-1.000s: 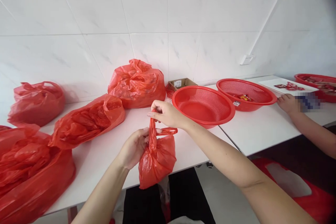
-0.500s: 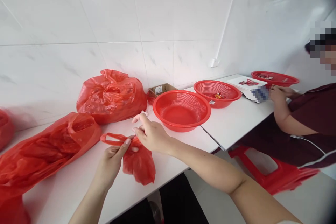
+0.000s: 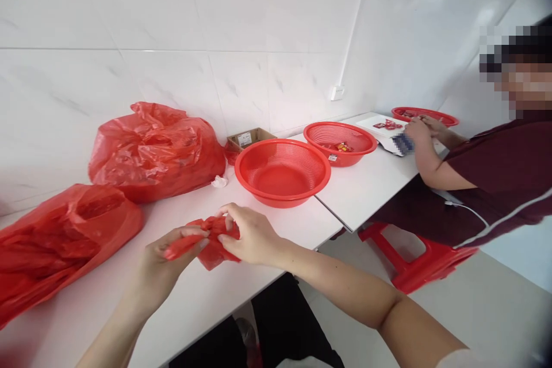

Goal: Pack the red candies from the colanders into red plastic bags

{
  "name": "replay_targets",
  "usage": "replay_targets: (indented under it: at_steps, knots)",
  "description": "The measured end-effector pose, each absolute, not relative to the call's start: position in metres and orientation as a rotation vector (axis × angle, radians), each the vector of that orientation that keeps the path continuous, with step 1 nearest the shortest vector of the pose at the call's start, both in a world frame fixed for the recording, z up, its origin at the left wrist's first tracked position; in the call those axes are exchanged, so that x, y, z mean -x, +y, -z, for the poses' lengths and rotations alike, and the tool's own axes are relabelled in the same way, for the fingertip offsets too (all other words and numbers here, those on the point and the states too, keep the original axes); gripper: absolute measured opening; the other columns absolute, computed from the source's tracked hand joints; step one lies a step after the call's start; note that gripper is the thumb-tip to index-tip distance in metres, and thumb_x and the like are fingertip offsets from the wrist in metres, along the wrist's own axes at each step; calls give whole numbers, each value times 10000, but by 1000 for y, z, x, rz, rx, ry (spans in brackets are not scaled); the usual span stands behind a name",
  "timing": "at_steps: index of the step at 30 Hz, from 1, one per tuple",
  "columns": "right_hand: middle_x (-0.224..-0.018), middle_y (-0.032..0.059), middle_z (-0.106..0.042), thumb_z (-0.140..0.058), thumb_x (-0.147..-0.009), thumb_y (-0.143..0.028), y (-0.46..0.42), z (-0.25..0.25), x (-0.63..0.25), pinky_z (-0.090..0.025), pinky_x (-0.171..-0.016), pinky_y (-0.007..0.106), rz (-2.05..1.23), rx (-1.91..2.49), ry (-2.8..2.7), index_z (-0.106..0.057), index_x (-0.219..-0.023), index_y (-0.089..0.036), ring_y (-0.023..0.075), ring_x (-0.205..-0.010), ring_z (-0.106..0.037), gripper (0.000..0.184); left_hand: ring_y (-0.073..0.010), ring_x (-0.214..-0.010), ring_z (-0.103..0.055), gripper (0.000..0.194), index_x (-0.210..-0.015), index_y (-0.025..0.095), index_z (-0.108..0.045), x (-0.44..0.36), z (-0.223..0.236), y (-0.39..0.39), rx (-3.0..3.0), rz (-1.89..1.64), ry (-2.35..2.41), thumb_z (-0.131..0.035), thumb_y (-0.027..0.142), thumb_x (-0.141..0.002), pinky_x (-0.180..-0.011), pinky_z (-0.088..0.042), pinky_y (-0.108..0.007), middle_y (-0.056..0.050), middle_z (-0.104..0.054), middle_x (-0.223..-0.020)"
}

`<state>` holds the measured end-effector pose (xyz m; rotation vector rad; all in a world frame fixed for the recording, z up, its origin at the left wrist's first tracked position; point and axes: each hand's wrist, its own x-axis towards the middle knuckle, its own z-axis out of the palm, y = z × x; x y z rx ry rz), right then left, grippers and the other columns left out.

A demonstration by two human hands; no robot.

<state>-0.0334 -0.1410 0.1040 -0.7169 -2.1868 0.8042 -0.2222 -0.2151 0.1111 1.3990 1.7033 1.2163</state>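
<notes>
A small red plastic bag (image 3: 211,256) is held between my two hands above the white table's front part. My left hand (image 3: 170,259) pinches the bag's gathered top and handle on the left side. On the other side my right hand (image 3: 250,236) curls its thumb and fingers onto the bag close to the gathered part. What the bag contains cannot be seen. Just beyond my hands stands a red plastic basket (image 3: 282,198) with a perforated wall. A crumpled white tissue (image 3: 219,181) lies to its left.
Large red plastic bags (image 3: 155,149) fill the table's left side. By the wall is a cardboard box (image 3: 252,138). Farther right are a second basket (image 3: 340,158) with small wrapped packets, a white scale (image 3: 390,141) and a co-worker (image 3: 483,167) seated on a red stool (image 3: 414,267).
My right fingers have come down onto the small bag, and both hands are now close together on it. The view has turned slightly right. The tissue now shows on the table.
</notes>
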Motion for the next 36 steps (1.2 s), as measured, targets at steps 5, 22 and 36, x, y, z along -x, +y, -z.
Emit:
replay_targets:
  at_steps: [5,22,36]
  knots:
    - [-1219,53,-610,-591,-822,-165,-137,-93,47,-463,-888,312,-1034,466,-2160,-494,-1262,-249,150,-967,-609,458,-227,-836,-675,217,-881,202,-630,221,-107,-220,-1451,-1242,1558,-729,329,-735,-733,-536,-338,-57,-714,-932]
    - [-855,14,-612,-539,-903,-440,-141,-71,66,-440,-527,226,-1797,442,-1858,-552,-1148,-192,110,-618,-597,348,-145,-756,-569,181,-906,213,-631,219,-79,-223,-1812,-1537,1979,-566,123,-763,-684,-486,-264,-7,-560,-822]
    - [-760,-11,-527,-587,-793,-167,-126,-118,61,-309,-579,239,-867,518,-2555,-610,-801,-156,89,-613,-409,27,-208,-835,-622,104,-882,238,-709,238,-90,-231,-2050,-1273,1768,-614,222,-843,-771,-480,-339,-31,-707,-841]
